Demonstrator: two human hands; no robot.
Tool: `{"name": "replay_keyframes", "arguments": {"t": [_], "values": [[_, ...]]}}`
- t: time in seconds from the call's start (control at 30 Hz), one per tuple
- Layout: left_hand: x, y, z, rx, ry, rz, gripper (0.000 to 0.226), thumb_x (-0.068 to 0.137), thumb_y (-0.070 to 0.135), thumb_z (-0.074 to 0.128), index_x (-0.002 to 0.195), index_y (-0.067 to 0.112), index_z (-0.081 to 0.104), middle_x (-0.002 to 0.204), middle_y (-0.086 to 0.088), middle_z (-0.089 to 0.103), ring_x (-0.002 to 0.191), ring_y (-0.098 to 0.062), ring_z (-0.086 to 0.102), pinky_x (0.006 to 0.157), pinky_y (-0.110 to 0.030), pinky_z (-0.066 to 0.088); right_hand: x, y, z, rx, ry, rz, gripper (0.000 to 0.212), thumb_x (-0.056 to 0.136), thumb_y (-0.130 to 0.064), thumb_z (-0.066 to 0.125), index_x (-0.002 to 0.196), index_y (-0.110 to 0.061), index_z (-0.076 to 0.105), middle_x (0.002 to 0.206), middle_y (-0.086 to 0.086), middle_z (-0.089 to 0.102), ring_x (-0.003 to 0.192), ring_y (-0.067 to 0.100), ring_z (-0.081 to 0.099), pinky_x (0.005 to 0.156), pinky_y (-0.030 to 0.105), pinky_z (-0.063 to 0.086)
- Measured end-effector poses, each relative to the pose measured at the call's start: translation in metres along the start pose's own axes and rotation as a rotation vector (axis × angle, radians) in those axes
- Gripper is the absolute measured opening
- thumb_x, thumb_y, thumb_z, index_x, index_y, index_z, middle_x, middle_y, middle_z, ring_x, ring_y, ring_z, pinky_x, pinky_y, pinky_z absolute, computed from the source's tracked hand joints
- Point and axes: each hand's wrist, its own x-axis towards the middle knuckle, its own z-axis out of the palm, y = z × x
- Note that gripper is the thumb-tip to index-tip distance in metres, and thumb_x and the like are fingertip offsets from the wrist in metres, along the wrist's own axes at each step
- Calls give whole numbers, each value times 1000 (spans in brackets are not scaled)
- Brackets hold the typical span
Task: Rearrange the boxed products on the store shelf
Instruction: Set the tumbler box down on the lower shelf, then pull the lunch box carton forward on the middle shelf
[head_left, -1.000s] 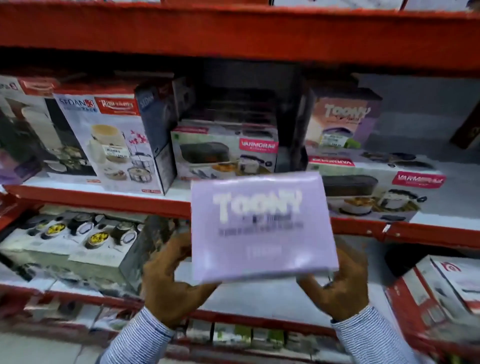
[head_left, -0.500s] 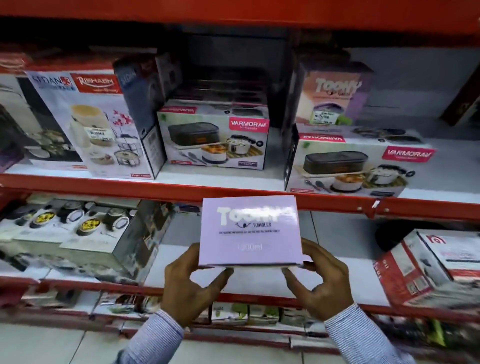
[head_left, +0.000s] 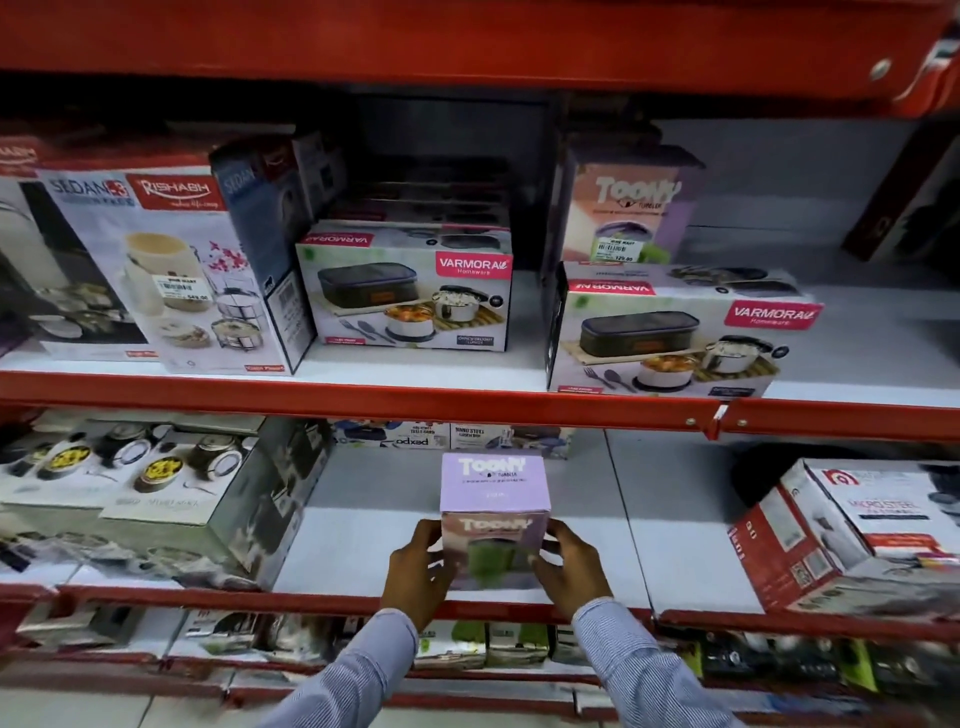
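Note:
A lilac Toony tumbler box stands upright on the white lower shelf near its front edge. My left hand clasps its left side and my right hand its right side. A second Toony box stands on top of a Varmora lunch-box carton on the shelf above. Another Varmora carton stands further left on that same shelf.
A tall Rishabh Sedan box is on the upper shelf at left. On the lower shelf, a grey steel-container carton lies at left and a red-and-white Microsteel box at right. Red shelf beams run across the front.
The Toony box has come down from in front of the upper shelf to the lower shelf and turned, its picture side now facing me. Both hands moved down with it.

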Motion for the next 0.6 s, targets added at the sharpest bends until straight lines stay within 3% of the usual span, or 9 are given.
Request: {"name": "replay_keyframes", "arguments": {"t": [0.03,0.1,0.2,0.3,0.4,0.5,0.6], "values": [[1,-4,1,21,-21,-8,42,87,0,67,124,15,54,126,-10,70,109,-29,72,67,1,49,-1,4,-1,-1,-10,0,49,87,-4,63,133,-16,51,126,2,62,123,23,60,87,12,49],[-1,-10,-4,85,-49,5,60,88,6,68,143,15,46,140,-11,64,124,-29,64,92,-13,52,-7,4,-6,31,-37,-6,58,87,-1,62,136,-26,45,130,-2,58,129,22,55,85,4,47],[-8,-5,-18,227,78,134,69,93,16,56,156,17,29,161,-6,40,147,-28,41,120,-34,33,-17,-9,-24,-10,47,-149,68,88,-11,62,142,-39,32,152,-3,43,137,15,45,106,21,43],[-14,22,-36,443,308,348,74,89,18,46,159,19,22,169,-7,16,157,-30,16,127,-48,18,-24,-43,-51,-208,299,-360,66,91,-23,58,148,-32,27,160,-8,27,143,8,32,114,24,29],[-12,77,-58,523,433,538,75,89,29,43,158,11,23,169,-18,14,157,-38,9,128,-51,0,-20,-84,-84,-331,542,-520,65,92,-32,51,151,-19,28,162,2,24,150,14,21,120,18,15],[-2,134,-69,524,466,676,78,89,38,46,158,9,22,169,-19,14,158,-39,6,128,-57,1,-11,-111,-114,-381,717,-552,69,91,-39,47,151,-11,27,163,10,19,153,23,13,125,31,11],[15,182,-65,463,444,777,78,93,40,46,157,3,24,168,-19,16,158,-37,9,127,-58,12,-1,-125,-144,-392,850,-488,74,91,-45,45,153,-12,22,164,12,13,153,25,5,124,46,11]]}}
